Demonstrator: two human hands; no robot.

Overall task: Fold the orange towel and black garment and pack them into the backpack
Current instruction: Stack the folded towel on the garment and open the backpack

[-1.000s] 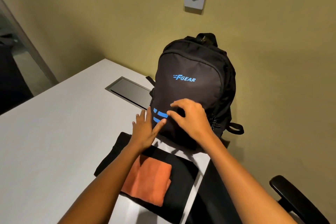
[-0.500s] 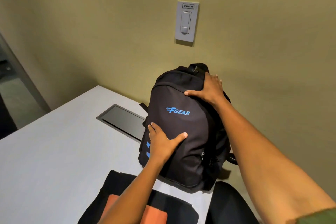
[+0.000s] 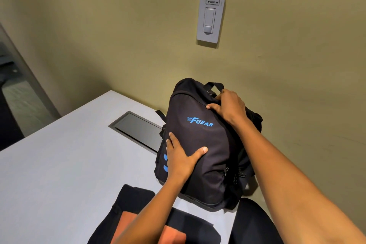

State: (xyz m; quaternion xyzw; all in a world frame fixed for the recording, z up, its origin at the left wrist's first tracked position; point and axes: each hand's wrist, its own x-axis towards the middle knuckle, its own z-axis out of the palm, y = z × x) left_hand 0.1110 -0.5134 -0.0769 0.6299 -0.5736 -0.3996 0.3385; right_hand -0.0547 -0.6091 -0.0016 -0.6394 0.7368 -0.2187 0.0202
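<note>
Left hand (image 3: pixel 181 157) presses flat on the backpack (image 3: pixel 206 144) front; right hand (image 3: pixel 229 106) grips its top

The white tabletop (image 3: pixel 59 174) carries an upright black backpack (image 3: pixel 200 154), a folded black garment (image 3: pixel 134 198) and a recessed grey hatch (image 3: pixel 138 130).

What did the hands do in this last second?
The right hand went up from the backpack's lower front to grip its top by the handle. The left hand slid onto the front, pressing flat. The orange towel stayed on the black garment, unpacked.
</note>
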